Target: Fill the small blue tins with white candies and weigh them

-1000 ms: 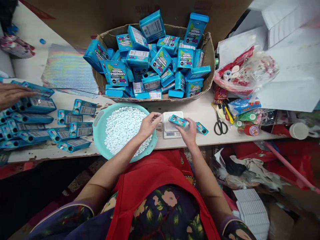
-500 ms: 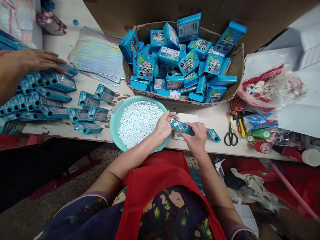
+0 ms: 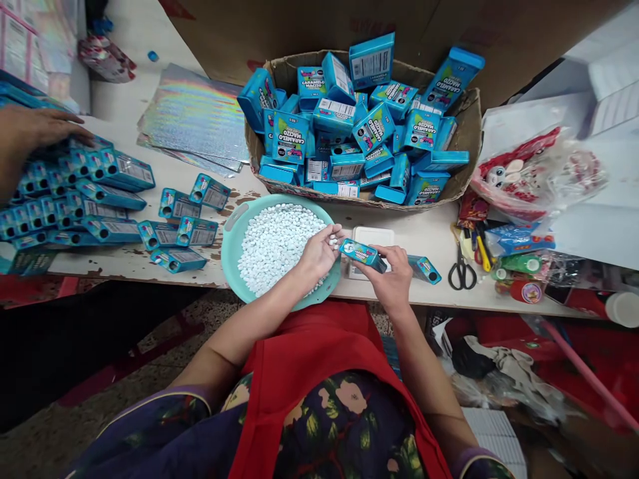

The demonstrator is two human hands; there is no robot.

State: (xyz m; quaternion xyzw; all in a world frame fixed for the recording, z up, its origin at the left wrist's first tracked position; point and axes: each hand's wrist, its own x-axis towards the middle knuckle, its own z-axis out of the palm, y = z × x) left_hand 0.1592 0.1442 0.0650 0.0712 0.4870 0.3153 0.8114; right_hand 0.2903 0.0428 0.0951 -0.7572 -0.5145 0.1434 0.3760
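My right hand [image 3: 393, 276] grips a small blue candy box [image 3: 360, 252], tilted with its round hole toward my left hand; white candies show at the hole. Cupped beside that end, my left hand [image 3: 319, 254] holds a few white candies [image 3: 333, 241] in its curled fingers. Below my left hand and forearm is a turquoise bowl [image 3: 231, 263] full of white candies. A white kitchen scale [image 3: 373, 235] lies partly hidden behind the held box. Just right of my right hand, another blue box [image 3: 425, 269] rests on the table.
A cardboard carton [image 3: 474, 143] heaped with blue boxes stands behind. To the left are stacked boxes [image 3: 107, 226], shiny sheets [image 3: 194, 120] and another person's hand [image 3: 44, 130]. Scissors [image 3: 462, 274], a yellow cutter [image 3: 483, 254] and a plastic bag [image 3: 544, 173] lie right.
My left hand has drawn slightly left, its fingers more curled around the candies. The box stays in my right hand. The other person's hand has moved left over the stack.
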